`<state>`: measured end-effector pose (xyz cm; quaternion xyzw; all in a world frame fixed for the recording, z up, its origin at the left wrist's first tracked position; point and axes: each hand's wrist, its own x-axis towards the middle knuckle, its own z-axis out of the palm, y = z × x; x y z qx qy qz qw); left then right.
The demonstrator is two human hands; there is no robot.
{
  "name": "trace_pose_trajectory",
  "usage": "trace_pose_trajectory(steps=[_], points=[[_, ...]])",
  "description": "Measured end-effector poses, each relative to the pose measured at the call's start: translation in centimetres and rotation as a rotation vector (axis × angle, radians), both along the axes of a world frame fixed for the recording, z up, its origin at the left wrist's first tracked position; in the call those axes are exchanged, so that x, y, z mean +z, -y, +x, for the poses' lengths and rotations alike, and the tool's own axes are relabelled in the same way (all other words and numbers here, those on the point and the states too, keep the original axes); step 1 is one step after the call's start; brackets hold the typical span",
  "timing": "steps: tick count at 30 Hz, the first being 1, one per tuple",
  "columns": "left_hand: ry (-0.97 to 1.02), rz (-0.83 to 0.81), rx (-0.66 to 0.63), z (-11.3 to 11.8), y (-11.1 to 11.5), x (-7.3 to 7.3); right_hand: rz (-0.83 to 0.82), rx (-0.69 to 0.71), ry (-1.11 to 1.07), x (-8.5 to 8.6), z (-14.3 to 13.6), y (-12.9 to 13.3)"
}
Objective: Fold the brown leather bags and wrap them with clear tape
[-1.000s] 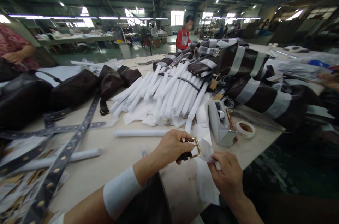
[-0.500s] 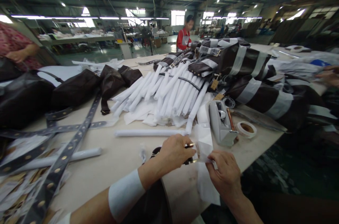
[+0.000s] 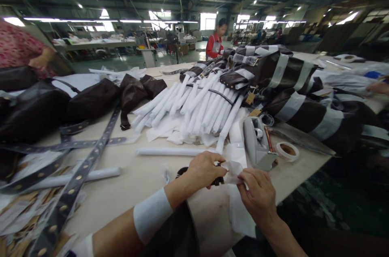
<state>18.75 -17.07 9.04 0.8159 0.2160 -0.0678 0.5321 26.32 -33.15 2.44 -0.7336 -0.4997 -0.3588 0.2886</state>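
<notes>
My left hand (image 3: 204, 170) grips the buckle end of a dark strap (image 3: 216, 180) just above the near table edge. The gold buckle is now hidden under white tissue paper (image 3: 232, 170). My right hand (image 3: 258, 196) pinches that paper and presses it around the buckle. The paper's loose tail (image 3: 241, 216) hangs down over the table edge. A dark bag (image 3: 170, 234) lies under my left forearm.
A pile of white paper-wrapped straps (image 3: 197, 107) lies mid-table. A grey tape dispenser (image 3: 258, 143) and tape roll (image 3: 287, 151) sit right of my hands. Dark bags (image 3: 88, 101), striped wrapped bags (image 3: 291, 86), studded straps (image 3: 75, 176). Other people stand at the far left and behind the table.
The gold buckle was exposed a second ago. My right hand has since folded the white paper over it, and both hands have drawn closer together.
</notes>
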Motion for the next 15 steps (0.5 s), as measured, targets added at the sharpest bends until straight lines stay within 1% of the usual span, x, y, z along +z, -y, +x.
trace_pose_trajectory(steps=[7,10,13,15], points=[[0.062,-0.081,0.062,0.2,-0.2,-0.9,0.017,-0.014,0.038,0.5,0.2,-0.6],[0.103,-0.112,0.119,0.3,-0.4,-1.3,0.028,-0.010,0.038,0.4,0.0,-0.7],[0.161,-0.147,0.190,0.4,-0.5,-1.6,0.109,-0.046,-0.004,0.0,-1.1,-0.8],[0.208,-0.179,0.238,0.4,-0.6,-1.6,0.169,-0.046,-0.070,-0.5,-2.1,-1.0]])
